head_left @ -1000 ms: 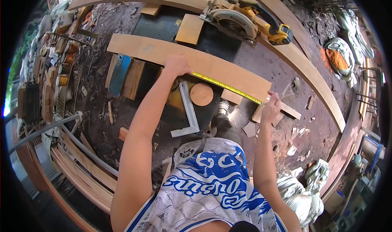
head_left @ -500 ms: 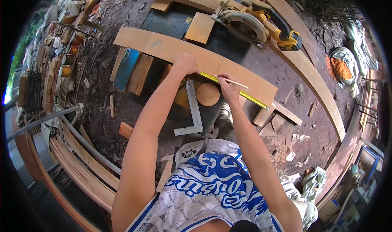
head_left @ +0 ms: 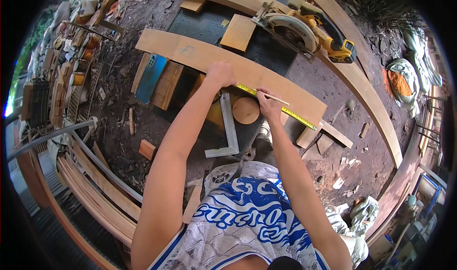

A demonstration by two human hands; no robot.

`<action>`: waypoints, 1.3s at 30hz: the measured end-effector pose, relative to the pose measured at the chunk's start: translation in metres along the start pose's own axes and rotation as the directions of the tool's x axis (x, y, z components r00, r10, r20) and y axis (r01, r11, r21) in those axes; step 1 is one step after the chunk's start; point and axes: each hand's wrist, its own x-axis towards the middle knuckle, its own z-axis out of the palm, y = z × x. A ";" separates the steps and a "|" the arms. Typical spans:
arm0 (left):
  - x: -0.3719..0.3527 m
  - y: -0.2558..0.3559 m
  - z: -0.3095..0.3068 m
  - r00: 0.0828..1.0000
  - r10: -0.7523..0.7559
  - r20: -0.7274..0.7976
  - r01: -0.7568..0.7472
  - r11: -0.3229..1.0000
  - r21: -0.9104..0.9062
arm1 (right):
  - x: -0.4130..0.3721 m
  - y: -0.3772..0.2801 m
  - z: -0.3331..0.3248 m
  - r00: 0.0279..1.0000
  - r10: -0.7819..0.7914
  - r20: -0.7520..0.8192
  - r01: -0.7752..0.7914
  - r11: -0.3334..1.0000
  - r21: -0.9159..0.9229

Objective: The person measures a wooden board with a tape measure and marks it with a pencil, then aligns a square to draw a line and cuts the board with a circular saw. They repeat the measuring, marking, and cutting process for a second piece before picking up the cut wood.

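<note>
A long wooden board [head_left: 281, 83] with blue pencil marks lies across the work spot. Along its near edge runs a yellow tape measure [head_left: 298, 117], pulled out to the board's right end. My left hand [head_left: 221, 73] is closed at the tape's left end on the board; the tape's case is hidden beneath it. My right hand [head_left: 269, 107] pinches a pencil [head_left: 277, 99], with its fingers at the tape and the board's edge. Just below the board are a metal try square [head_left: 229, 122] and a round wooden disc [head_left: 246, 110].
A yellow circular saw [head_left: 304, 29] rests on a curved wooden beam [head_left: 366, 96] beyond the board. Left of my hands, a blue phone [head_left: 151, 79] lies on wood blocks. One wood block [head_left: 238, 32] sits behind the board. Several long planks [head_left: 95, 194] are stacked at lower left.
The whole view has shifted slightly, with everything a little further right. Both hands keep their places on the board and tape; the pencil stays in my right hand.
</note>
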 end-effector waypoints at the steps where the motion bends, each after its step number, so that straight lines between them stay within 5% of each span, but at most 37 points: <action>1: 0.000 0.001 -0.001 1.000 0.002 0.007 -0.002 1.000 0.013 | 0.000 -0.001 -0.001 1.000 0.000 0.000 0.000 1.000 0.000; 28: -0.003 -0.001 0.001 1.000 -0.001 -0.009 0.001 1.000 0.007 | 0.003 0.005 -0.002 1.000 -0.004 0.023 0.005 0.999 -0.050; 32: -0.010 -0.003 -0.004 0.999 0.030 0.044 -0.029 0.999 -0.033 | 0.019 0.024 -0.021 0.978 0.192 0.083 -0.208 0.924 0.320; 33: -0.019 -0.007 0.001 0.999 0.032 0.042 -0.030 0.999 -0.031 | 0.014 0.022 -0.034 0.988 0.152 0.026 -0.152 0.940 0.306; 35: -0.049 -0.011 0.016 0.870 0.329 -0.368 -0.422 0.883 -0.207 | -0.005 0.012 -0.063 0.991 0.037 -0.125 -0.010 0.978 0.208; 39: -0.121 0.007 0.040 0.860 0.294 -0.417 -0.446 0.830 -0.335 | -0.068 -0.022 -0.120 0.893 -0.279 -0.352 0.244 0.959 -0.142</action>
